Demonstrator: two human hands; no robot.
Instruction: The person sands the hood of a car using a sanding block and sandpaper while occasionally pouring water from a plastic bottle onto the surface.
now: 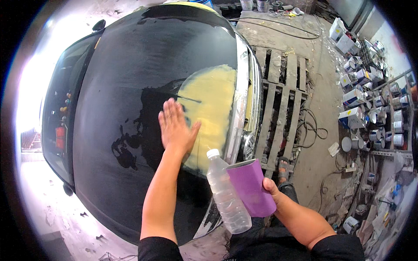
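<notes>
My left hand lies flat with its fingers stretched out on the black car panel, at the edge of a yellow patch streaked with dark marks. Wet-looking dark areas spread to its left. My right hand grips a purple pad or block together with a clear plastic bottle with a white cap, just off the panel's lower right edge. The hand's fingers behind these objects are mostly hidden. A light metallic strip runs along the panel's right edge.
Beside the car lie a wooden pallet and loose hoses on the concrete floor. Many paint cans and a metal shelf line the right side. My sandaled foot stands near the pallet.
</notes>
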